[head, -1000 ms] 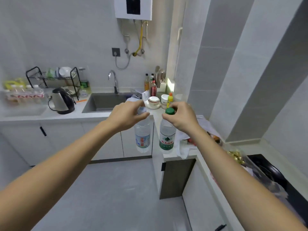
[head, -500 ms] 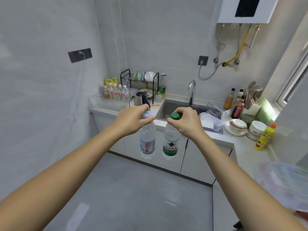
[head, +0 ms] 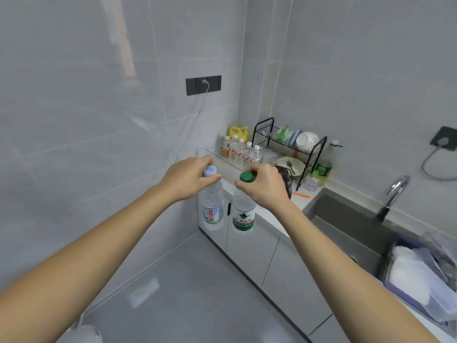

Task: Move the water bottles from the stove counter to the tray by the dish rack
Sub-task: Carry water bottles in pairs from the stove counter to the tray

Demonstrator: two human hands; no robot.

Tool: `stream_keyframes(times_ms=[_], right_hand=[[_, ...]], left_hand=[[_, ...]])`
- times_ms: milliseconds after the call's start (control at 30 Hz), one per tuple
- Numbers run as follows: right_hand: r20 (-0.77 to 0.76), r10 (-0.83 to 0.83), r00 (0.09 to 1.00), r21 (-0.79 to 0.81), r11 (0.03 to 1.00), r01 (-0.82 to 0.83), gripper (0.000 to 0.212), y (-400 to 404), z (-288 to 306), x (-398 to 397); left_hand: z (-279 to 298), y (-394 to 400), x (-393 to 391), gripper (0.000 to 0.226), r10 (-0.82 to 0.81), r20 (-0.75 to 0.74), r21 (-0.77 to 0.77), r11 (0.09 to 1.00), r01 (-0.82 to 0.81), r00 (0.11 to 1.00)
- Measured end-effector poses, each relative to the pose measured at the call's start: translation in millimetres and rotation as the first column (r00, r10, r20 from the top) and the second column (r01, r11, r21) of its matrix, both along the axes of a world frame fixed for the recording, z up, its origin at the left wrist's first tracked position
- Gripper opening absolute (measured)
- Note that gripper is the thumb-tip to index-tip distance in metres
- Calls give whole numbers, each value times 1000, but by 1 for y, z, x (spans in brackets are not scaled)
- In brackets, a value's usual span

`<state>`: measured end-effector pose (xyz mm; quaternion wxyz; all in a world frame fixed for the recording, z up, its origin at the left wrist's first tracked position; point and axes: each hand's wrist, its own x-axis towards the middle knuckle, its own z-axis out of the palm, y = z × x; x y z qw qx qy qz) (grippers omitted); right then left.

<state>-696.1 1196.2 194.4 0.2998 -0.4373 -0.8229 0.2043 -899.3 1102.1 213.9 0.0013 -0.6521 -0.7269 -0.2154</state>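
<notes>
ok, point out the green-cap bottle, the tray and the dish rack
green-cap bottle [head: 243, 217]: head view, on its label
tray [head: 214, 154]: head view, on its clear front rim
dish rack [head: 318, 149]: head view, on its black right frame

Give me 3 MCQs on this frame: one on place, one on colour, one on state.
1. Where is the clear tray with small bottles?
A. in the sink
B. on the counter, left of the dish rack
C. on the floor

2. What colour is the cap of the bottle in the right hand?
A. green
B. red
C. yellow

3. How are the two carried bottles held?
A. lying on the counter
B. clamped under the arms
C. hanging upright, gripped at the caps

Key: 1 B, the tray sits beside the dish rack in the corner. 2 A, the right hand grips the green-capped bottle. 3 C, the left hand holds the pale-capped bottle by its top, and both bottles hang in the air in front of the cabinets.
</notes>
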Motion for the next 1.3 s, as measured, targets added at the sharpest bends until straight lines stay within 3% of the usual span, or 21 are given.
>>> stream_keyframes(times_ms=[200, 400, 667, 833, 933, 1300], right_hand=[[-60, 108, 992, -30, 993, -110, 27, 87, -15, -76], [-19, 134, 991, -72, 988, -135, 24, 171, -46, -150], [-1, -2, 1000, -83, 997, 2, 25, 279, -48, -224], [-24, -92, 995, -73, 993, 90, 33, 350, -45, -249], [-23, -128, 991, -73, 989, 126, 35, 390, -48, -259], [33, -175, 984, -73, 981, 177, 30, 517, -63, -270]], left_hand=[[-20, 64, -66, 31, 111, 60, -22, 994, -110, 992], [-48, 154, -141, 36, 107, 42, -73, 992, -104, 993], [-54, 289, -227, 40, 13, -7, -102, 995, -14, 1000], [-53, 368, -255, 40, -40, 48, -102, 994, 45, 998], [-55, 414, -265, 47, -66, 62, -108, 992, 73, 996], [-71, 562, -268, 39, -191, 29, -103, 976, 193, 981]])
